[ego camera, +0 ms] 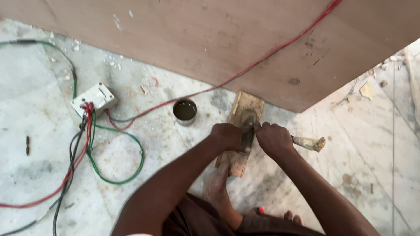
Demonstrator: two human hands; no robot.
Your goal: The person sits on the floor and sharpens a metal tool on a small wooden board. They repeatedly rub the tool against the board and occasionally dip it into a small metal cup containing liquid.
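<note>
A small wooden block (245,110) lies on the marble floor, and my bare foot (217,183) rests on its near end. My left hand (228,136) presses down on the dark metal blade of a chisel (247,133) that lies flat on the block. My right hand (274,139) grips the same chisel by its pale, worn wooden handle (310,143), which sticks out to the right. Both hands meet over the middle of the block.
A small round tin (185,110) of dark liquid stands left of the block. A white switch box (93,98) with red, green and black wires (114,177) lies farther left. A large plywood sheet (245,39) with a red wire across it fills the top.
</note>
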